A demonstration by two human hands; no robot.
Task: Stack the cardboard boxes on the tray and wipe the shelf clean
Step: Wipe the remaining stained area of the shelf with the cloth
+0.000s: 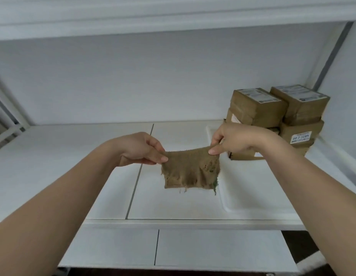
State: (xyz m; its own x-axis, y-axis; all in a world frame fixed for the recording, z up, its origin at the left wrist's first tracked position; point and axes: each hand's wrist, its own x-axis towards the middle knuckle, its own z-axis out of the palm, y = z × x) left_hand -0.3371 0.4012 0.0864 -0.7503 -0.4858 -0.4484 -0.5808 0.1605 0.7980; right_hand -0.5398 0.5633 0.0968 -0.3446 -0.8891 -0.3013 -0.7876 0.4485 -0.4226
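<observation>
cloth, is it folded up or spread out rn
Spread out: the cloth hangs flat, pinched at its top corners by the left hand and right hand, above the shelf.

It looks like a storeroom: plain white shelves (53,156), and brown boxes (276,112) with labels piled up at 2 o'clock.

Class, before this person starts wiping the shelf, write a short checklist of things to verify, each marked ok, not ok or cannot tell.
1. Cardboard boxes stacked on the tray: ok.
2. Cloth held by left hand and right hand: ok.
3. Cloth spread out flat: ok.
4. Shelf surface left of tray bare for wiping: ok.
5. Cloth damp: cannot tell.
</observation>
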